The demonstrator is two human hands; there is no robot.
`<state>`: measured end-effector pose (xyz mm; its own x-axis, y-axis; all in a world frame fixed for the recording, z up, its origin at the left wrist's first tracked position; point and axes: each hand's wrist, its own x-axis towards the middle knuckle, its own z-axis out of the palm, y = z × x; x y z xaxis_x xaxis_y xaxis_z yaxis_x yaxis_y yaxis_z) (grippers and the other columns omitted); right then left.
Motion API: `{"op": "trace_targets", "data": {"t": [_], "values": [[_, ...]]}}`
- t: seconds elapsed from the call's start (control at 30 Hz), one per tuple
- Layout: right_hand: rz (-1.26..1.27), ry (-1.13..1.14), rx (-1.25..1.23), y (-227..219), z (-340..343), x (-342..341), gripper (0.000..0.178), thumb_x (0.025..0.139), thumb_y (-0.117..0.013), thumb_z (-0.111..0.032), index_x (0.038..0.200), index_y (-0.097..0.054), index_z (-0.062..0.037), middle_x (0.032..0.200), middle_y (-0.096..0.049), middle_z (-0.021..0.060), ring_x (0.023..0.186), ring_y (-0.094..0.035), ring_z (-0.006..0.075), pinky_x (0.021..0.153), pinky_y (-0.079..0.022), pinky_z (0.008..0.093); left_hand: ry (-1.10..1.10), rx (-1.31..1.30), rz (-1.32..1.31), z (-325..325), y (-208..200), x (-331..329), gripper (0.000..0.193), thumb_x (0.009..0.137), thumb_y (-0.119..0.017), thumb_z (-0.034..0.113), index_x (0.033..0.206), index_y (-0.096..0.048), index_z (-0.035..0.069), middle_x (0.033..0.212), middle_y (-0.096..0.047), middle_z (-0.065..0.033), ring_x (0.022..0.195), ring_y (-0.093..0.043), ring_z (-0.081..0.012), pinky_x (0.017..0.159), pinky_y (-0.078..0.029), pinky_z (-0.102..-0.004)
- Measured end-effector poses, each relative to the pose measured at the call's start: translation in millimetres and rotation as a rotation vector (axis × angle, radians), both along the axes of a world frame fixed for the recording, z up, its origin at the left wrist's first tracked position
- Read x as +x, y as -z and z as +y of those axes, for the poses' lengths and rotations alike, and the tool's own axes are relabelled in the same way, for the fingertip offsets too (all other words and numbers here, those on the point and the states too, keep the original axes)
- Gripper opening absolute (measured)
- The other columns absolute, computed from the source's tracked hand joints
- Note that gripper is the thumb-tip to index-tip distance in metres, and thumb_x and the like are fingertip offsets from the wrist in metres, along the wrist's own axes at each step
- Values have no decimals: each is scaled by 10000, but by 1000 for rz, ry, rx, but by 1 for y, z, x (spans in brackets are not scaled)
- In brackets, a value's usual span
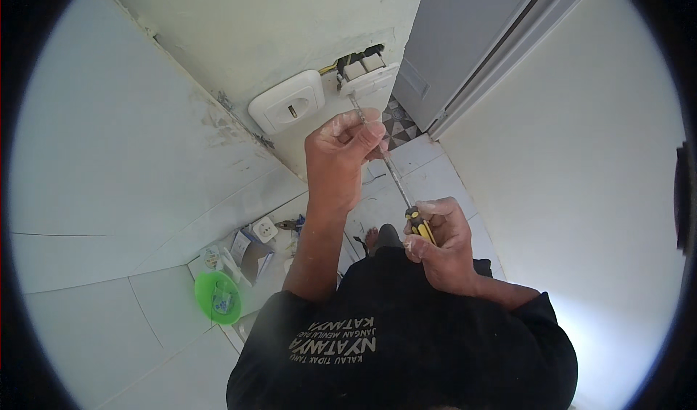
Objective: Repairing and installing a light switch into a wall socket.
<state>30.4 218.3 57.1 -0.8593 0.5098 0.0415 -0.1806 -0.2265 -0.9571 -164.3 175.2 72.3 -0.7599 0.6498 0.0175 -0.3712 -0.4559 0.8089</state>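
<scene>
A long screwdriver (419, 225) with a yellow and black handle slants up from lower right to upper left. Its handle is gripped by my right hand (449, 246), low in front of my chest. Further up, the fingers of my left hand (345, 145) pinch the metal shaft near its tip. That tip reaches the lower edge of a white double switch (365, 72), which sits tilted at a rough hole in the wall; whether it sits in a screw is too small to tell. Yellow wires (328, 68) show in the hole. Left of the switch is a white wall socket (287, 103).
A grey door (465, 39) stands at the upper right. On the tiled floor at lower left lie a bright green bowl (218, 297), a loose white socket (265, 228), an opened small box (250, 254) and pliers (292, 224). Bare walls rise on both sides.
</scene>
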Motion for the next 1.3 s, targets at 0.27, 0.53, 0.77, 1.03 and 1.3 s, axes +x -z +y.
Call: {"op": "trace_targets", "data": {"t": [0.27,0.53,0.77,1.03,1.3], "values": [[-64,-193,-483,-15,11,3,360,980,-520,-186,1306,-427,-64,852,-589,141,523,-480,120,451,-381,234,46,10,-72,0,-3,-1,260,914,-648,82,1095,-616,-102,856,-686,-153,735,-690,-217,676,-591,-341],[-170,-295,-392,-16,32,14,371,967,-460,-70,1335,-415,-47,820,-597,119,507,-486,101,456,-393,233,147,153,-162,-2,12,5,289,925,-634,101,1149,-597,-78,873,-692,-144,759,-692,-228,713,-584,-359],[-177,114,509,-3,45,32,349,916,-560,-5,1263,-523,5,979,-632,114,757,-616,134,687,-510,255,180,109,-137,29,7,22,304,941,-616,106,1185,-579,-70,907,-697,-156,769,-694,-235,724,-586,-368],[-212,204,620,-11,53,19,336,862,-631,9,1195,-587,27,1103,-651,155,946,-653,178,835,-516,298,152,135,-97,38,8,9,356,952,-600,116,1250,-518,-61,912,-688,-154,765,-694,-230,707,-595,-371],[-183,175,443,-4,54,15,358,883,-615,-3,1236,-556,16,1054,-659,116,909,-634,129,817,-514,280,142,114,-94,42,5,6,336,951,-601,114,1232,-532,-56,904,-684,-151,753,-696,-220,682,-603,-361]]}}
